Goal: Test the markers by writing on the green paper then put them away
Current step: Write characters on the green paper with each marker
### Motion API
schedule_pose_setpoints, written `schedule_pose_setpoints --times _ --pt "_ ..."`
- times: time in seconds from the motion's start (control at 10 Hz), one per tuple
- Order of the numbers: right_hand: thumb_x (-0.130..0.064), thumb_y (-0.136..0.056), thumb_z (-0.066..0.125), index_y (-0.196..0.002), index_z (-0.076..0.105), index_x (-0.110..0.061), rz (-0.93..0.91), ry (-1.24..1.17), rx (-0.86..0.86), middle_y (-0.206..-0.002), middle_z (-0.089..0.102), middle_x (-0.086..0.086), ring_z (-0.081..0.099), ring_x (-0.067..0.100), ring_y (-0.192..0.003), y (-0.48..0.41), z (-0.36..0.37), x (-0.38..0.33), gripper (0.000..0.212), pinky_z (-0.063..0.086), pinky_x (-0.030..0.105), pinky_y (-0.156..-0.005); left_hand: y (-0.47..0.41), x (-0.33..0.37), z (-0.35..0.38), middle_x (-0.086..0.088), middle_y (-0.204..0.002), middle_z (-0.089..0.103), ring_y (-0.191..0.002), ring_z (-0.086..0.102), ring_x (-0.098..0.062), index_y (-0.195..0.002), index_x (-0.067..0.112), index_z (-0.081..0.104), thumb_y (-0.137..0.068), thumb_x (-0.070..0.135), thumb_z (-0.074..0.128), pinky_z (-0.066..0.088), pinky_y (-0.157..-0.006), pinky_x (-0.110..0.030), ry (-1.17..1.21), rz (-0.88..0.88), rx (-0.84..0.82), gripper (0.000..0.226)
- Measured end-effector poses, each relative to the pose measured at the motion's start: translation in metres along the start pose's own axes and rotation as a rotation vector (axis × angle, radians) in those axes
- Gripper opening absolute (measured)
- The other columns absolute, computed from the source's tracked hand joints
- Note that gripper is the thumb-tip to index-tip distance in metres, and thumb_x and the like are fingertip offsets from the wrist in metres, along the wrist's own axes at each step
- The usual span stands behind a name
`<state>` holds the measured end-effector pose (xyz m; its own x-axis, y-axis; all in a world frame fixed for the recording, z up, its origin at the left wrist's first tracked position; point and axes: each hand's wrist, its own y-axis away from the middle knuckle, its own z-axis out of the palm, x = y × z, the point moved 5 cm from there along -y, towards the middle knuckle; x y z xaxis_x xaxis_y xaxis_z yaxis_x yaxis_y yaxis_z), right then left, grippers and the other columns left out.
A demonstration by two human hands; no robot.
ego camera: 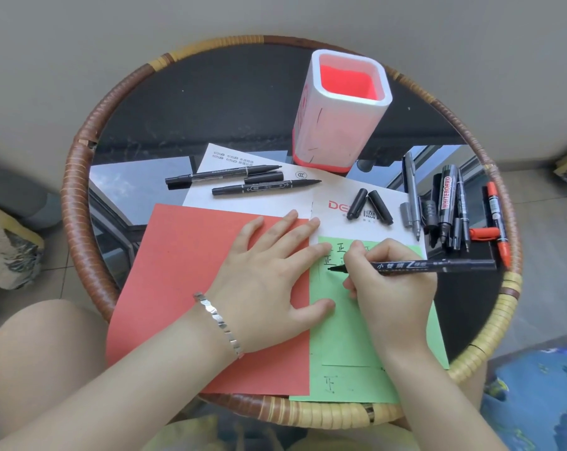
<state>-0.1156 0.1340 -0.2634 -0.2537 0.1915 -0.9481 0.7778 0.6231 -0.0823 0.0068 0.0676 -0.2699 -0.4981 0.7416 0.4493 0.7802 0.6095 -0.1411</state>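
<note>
Gripping black marker (432,265), tip on green paper (340,336) & barrel pointing right, R hand (392,288) writes, L hand (269,271) flat on red paper (184,271); pen holder (340,109) beyond, nearer R hand.

Open tabletop (210,102) back-left — marker pile (446,203) crowds the right, holder (334,131) behind.

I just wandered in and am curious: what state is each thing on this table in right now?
Left hand: flat, pressing the papers.
Right hand: gripping the black marker.
Black marker: uncapped, tip on the green paper.
Green paper: partly written on.
Red paper: flat, blank.
Holder: upright, looks empty.
Two markers on the white sheet: uncapped.
Two caps: loose.
Red marker: uncapped, cap beside it.
</note>
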Motion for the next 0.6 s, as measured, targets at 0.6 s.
schedule_pose_setpoints --times 0.6 --pt "-0.018 -0.070 0.059 -0.044 0.047 -0.009 -0.085 0.072 0.040 -0.046 0.058 0.007 0.051 0.026 -0.043 -0.0024 -0.0011 0.0017 0.030 0.043 0.029 -0.054 -0.0003 0.0007 -0.0006 0.005 -0.142 0.041 -0.135 0.029 -0.017 -0.124 0.031 0.051 -0.069 0.063 0.039 0.011 -0.106 -0.041 -0.016 -0.004 -0.017 0.065"
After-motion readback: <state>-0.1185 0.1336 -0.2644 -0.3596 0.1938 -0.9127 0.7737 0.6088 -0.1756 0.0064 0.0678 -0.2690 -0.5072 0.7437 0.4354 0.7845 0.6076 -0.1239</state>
